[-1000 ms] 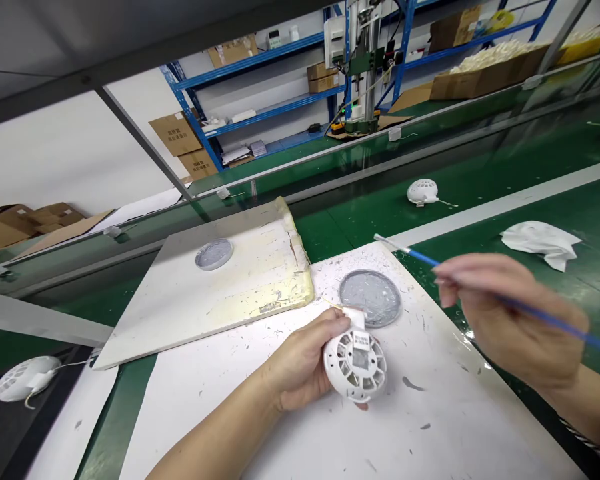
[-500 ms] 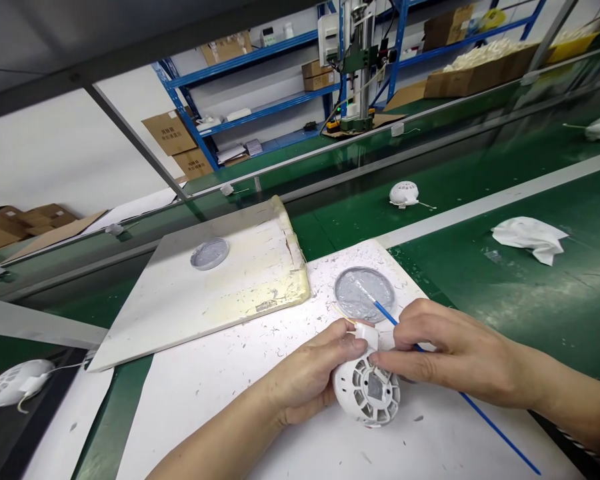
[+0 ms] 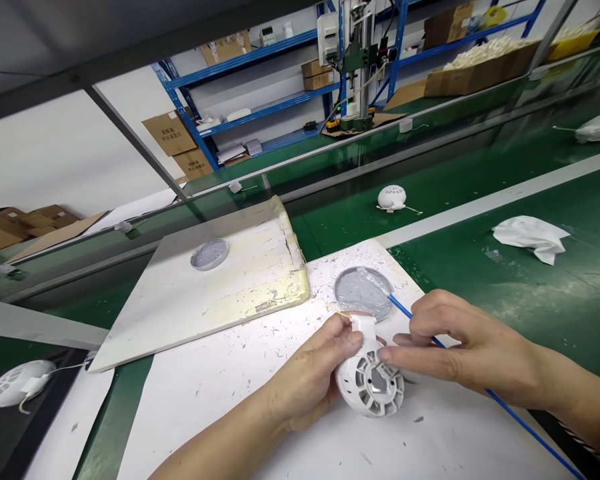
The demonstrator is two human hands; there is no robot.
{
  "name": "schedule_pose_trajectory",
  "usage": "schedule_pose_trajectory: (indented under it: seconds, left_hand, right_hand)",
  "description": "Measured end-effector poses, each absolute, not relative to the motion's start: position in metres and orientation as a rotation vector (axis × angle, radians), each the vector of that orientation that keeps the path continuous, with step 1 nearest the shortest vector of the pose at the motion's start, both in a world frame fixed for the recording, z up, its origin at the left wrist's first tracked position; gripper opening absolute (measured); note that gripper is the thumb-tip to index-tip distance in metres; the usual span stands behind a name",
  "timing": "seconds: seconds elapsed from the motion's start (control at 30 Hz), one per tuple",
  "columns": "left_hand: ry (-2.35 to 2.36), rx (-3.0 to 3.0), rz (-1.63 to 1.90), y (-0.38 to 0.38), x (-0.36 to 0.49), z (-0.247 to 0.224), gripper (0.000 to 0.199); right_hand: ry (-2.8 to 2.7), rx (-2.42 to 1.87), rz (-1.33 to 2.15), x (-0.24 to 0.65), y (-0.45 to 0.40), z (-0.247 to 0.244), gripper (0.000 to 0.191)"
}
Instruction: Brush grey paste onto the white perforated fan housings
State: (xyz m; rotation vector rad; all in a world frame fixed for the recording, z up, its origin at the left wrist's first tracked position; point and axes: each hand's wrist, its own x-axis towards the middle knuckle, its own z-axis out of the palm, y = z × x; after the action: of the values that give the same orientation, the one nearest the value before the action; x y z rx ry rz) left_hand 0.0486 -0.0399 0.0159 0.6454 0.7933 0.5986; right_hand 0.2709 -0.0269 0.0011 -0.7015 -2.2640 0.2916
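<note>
My left hand [image 3: 325,360] is closed around the side and neck of a white round vented housing [image 3: 373,383], its slotted face turned towards me. A grey square shows at the centre of that face, and a thin yellowish wire sticks out beyond the neck. Between the fingers of my right hand [image 3: 455,343] runs a thin blue stick [image 3: 517,420]. Its pale tip lies in a round dish of grey paste [image 3: 363,297]. The right thumb reaches over to the rim of the slotted face. What the fingers under the housing do is hidden.
A white board [image 3: 230,233] with a second grey dish [image 3: 209,255] lies at left. Another vented housing [image 3: 392,197] rests on the green belt. A crumpled white cloth [image 3: 530,239] is at right. White paper [image 3: 195,413] with grey flecks lies beneath my hands.
My right hand and the stick have shifted slightly right, the tip still in the dish. The held housing has turned a little. The belt housing has moved left; small parts farther back have moved right.
</note>
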Motion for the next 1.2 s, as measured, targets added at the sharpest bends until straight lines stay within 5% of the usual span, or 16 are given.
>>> schedule_pose_trajectory:
  seconds: [0.2, 0.37, 0.6, 0.8, 1.1, 1.2]
  left_hand:
    - [0.717, 0.657, 0.513, -0.04, 0.046, 0.013, 0.039]
    - [0.737, 0.635, 0.486, -0.038, 0.044, 0.007, 0.039]
    - [0.712, 0.594, 0.33, -0.038, 0.042, 0.001, 0.032]
    - [0.649, 0.65, 0.332, -0.037, 0.042, 0.001, 0.027]
    - [0.727, 0.734, 0.734, -0.041, 0.052, 0.005, 0.041]
    - [0.675, 0.803, 0.76, -0.043, 0.052, 0.003, 0.063]
  right_hand:
    - [-2.357, -0.587, 0.26, 0.271, -0.029, 0.0, 0.008]
    - [-2.463, -0.358, -0.009, 0.278, -0.027, -0.001, 0.049]
    - [-2.57, -0.312, -0.078, 0.266, -0.043, 0.012, 0.025]
    - [-2.631, -0.302, -0.275, 0.267, -0.052, 0.008, 0.03]
    - [-2.321, -0.486, -0.144, 0.275, -0.04, -0.012, 0.036]
    - [-2.253, -0.512, -0.14, 0.269, -0.043, -0.014, 0.036]
